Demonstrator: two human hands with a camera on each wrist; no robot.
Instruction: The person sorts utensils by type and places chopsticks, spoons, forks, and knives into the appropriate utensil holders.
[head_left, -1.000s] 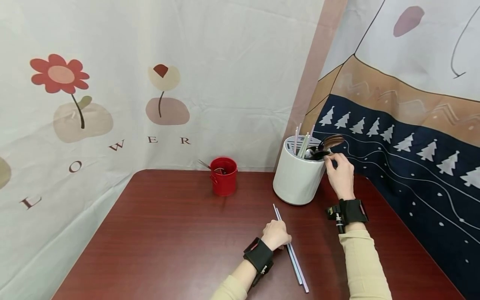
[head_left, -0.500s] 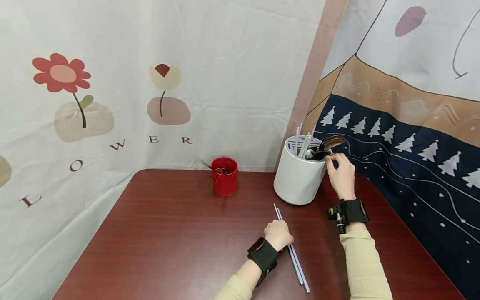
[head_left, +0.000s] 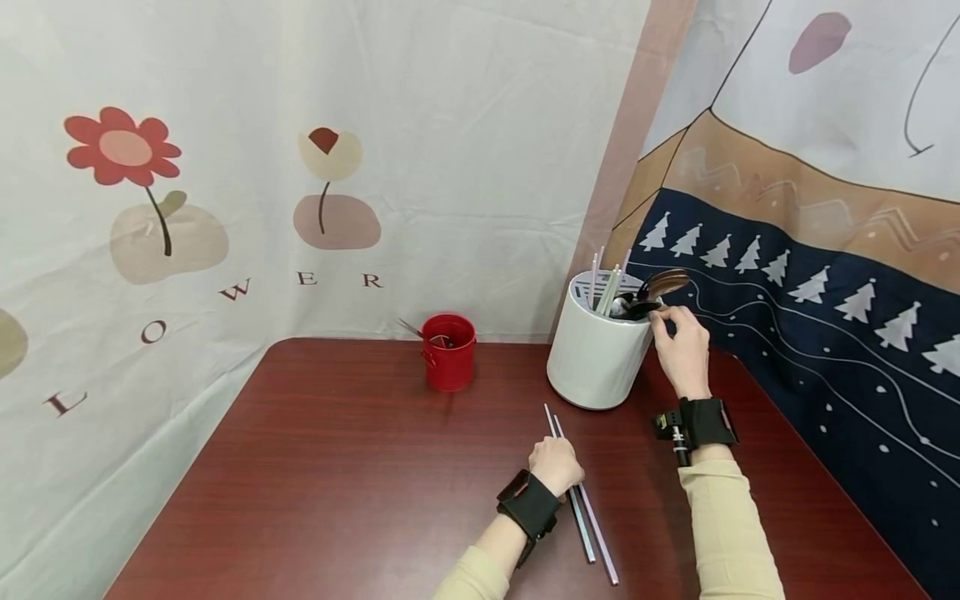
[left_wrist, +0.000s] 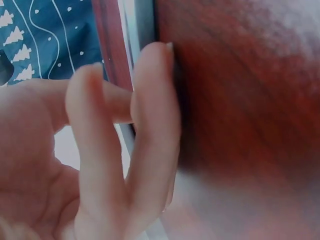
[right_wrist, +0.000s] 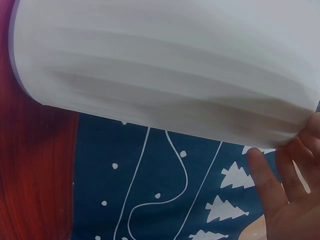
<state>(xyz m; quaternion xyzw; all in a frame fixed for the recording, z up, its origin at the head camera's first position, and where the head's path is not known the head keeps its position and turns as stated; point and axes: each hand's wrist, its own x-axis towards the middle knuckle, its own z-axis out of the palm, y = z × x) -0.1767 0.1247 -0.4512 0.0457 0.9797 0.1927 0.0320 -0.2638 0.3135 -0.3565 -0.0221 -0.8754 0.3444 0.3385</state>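
Two metallic chopsticks lie on the table, a bluish chopstick (head_left: 582, 529) and a pinkish chopstick (head_left: 601, 540), spread apart at their near ends. My left hand (head_left: 556, 465) covers their middle and pinches the bluish one; in the left wrist view thumb and fingers close on it. At the right, a white utensil holder (head_left: 592, 358) stands tilted slightly, carrying several upright chopsticks (head_left: 609, 290) and spoons (head_left: 664, 284). My right hand (head_left: 682, 346) grips its right rim, and the right wrist view shows the fingertips (right_wrist: 256, 156) against the upper edge.
A red cup (head_left: 448, 362) with small handles and thin utensils inside stands at the back of the brown table (head_left: 360, 467). A printed white cloth (head_left: 480, 167) hangs behind. Dark blue patterned cloth (head_left: 840, 375) borders the right side.
The bluish chopstick has shifted slightly left and away from me, its near end parting from the pinkish one. My left hand moved a little with it. My right hand stays at the rim.
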